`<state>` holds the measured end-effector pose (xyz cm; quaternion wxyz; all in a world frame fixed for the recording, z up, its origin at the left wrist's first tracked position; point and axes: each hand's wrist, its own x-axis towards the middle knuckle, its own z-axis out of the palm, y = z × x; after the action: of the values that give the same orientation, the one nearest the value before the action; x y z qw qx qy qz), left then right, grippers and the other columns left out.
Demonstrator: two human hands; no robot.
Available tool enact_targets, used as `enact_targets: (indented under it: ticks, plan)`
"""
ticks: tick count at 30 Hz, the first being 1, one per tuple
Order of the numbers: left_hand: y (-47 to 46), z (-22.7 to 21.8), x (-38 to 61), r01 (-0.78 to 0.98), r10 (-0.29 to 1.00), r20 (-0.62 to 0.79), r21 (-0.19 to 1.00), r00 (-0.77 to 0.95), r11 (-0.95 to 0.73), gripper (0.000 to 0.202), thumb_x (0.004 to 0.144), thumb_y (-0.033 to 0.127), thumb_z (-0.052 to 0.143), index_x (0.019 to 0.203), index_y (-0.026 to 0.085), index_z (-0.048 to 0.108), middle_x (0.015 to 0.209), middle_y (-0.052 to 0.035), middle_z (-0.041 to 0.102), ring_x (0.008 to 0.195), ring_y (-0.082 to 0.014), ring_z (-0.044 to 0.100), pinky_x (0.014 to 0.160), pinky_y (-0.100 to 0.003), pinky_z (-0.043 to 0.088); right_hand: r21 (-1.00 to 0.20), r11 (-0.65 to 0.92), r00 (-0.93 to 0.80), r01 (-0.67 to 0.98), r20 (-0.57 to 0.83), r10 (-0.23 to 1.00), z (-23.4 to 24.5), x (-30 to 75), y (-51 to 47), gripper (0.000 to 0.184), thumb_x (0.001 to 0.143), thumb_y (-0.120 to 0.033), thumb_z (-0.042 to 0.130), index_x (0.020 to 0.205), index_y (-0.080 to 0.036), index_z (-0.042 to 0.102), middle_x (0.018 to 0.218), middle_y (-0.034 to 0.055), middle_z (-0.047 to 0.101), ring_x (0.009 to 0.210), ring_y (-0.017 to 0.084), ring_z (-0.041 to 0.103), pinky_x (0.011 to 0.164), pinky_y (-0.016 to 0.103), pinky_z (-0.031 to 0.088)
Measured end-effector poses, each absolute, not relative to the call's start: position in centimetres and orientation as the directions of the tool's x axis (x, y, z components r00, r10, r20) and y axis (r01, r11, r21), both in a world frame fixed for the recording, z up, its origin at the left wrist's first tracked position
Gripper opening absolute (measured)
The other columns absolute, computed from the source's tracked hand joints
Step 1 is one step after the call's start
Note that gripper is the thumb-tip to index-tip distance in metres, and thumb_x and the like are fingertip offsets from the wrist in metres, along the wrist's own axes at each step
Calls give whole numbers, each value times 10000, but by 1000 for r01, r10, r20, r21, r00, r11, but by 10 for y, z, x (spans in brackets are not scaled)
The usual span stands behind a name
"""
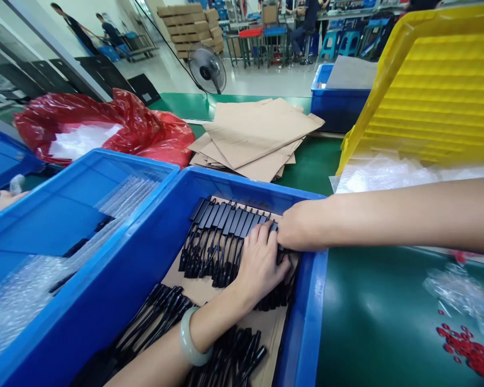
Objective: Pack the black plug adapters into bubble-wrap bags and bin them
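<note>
Matt plastic housings [228, 220], glossy bag [141, 126]

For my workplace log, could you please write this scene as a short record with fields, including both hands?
Left hand: resting on a row of black rectangular devices with short black cables; pale green bangle at the wrist
Right hand: at the row's right end, its grip hidden
Container: blue plastic bin, with brown cardboard under the devices
To the left: second blue plastic bin, holding clear plastic packaging
Beyond: shiny red plastic bag; stacked flat brown cardboard sheets
To the right: ribbed yellow plastic crate; small red rings on the green tabletop
</note>
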<state>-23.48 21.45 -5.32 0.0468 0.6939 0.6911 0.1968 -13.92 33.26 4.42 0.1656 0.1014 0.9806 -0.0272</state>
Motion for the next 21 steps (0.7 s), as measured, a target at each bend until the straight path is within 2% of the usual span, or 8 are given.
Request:
enact_targets:
  ticks: [3, 8, 12, 14, 16, 19, 20, 21]
  plan:
    - [215, -53, -235, 939, 978, 205, 343, -35, -38, 430, 756, 233, 580, 1171, 157, 493, 1257, -165, 495, 1165, -339, 428, 926, -499, 404, -11, 973, -888, 231, -412, 206, 35, -148, 332, 65, 826, -190, 628, 841, -201, 690, 837, 37, 695, 890, 198, 642, 754, 283, 507]
    - [214, -50, -234, 945, 987, 162, 324, -25, -29, 450, 760, 252, 595, 1177, 123, 485, 1294, -188, 480, 1192, -348, 413, 931, -487, 411, 46, 971, -803, 233, -555, 219, 40, -159, 327, 94, 723, -72, 701, 735, -165, 701, 792, 36, 706, 842, 216, 670, 765, 306, 514]
    - [210, -39, -232, 965, 993, 118, 262, -13, -19, 421, 787, 299, 614, 1150, 117, 504, 1328, -183, 466, 1205, -344, 414, 961, -474, 405, 77, 977, -754, 199, -625, 202, 50, -161, 331, 154, 626, 19, 725, 694, -116, 699, 773, 32, 711, 825, 213, 675, 786, 321, 509]
    - [204, -29, -235, 976, 995, 99, 215, 7, -29, 391, 803, 332, 618, 1110, 105, 532, 1330, -195, 462, 1202, -351, 417, 961, -471, 407, 82, 979, -734, 187, -650, 194, 50, -159, 339, 142, 633, 26, 706, 691, -104, 699, 770, 30, 711, 821, 208, 673, 779, 327, 507]
    - [192, -16, -240, 985, 998, 56, 166, 42, -51, 306, 830, 330, 596, 1036, 105, 570, 1245, -195, 514, 1135, -344, 466, 915, -460, 435, 71, 979, -701, 190, -688, 186, 46, -158, 348, 122, 658, 9, 689, 685, -109, 701, 771, 24, 714, 814, 196, 672, 753, 311, 505]
    - [158, 3, -244, 988, 991, -101, 141, 82, -68, 159, 853, 271, 555, 899, 131, 616, 951, -136, 607, 902, -289, 576, 778, -404, 488, 21, 975, -658, 223, -735, 166, 40, -159, 356, 92, 699, -42, 650, 648, -102, 697, 798, 25, 725, 826, 164, 669, 691, 251, 472]
    - [142, 9, -243, 988, 981, -176, 148, 78, -52, 138, 850, 259, 551, 848, 142, 625, 862, -114, 612, 823, -271, 597, 728, -381, 498, 11, 970, -647, 242, -743, 170, 39, -160, 355, 171, 745, -93, 589, 600, -78, 679, 795, 32, 724, 824, 151, 664, 665, 238, 447]
    - [126, 13, -241, 987, 965, -256, 161, 64, -23, 141, 847, 260, 551, 798, 153, 630, 797, -99, 615, 756, -257, 611, 678, -360, 502, 4, 964, -644, 266, -744, 181, 39, -160, 354, 325, 796, -150, 482, 534, -48, 646, 775, 42, 718, 814, 139, 654, 637, 237, 419]
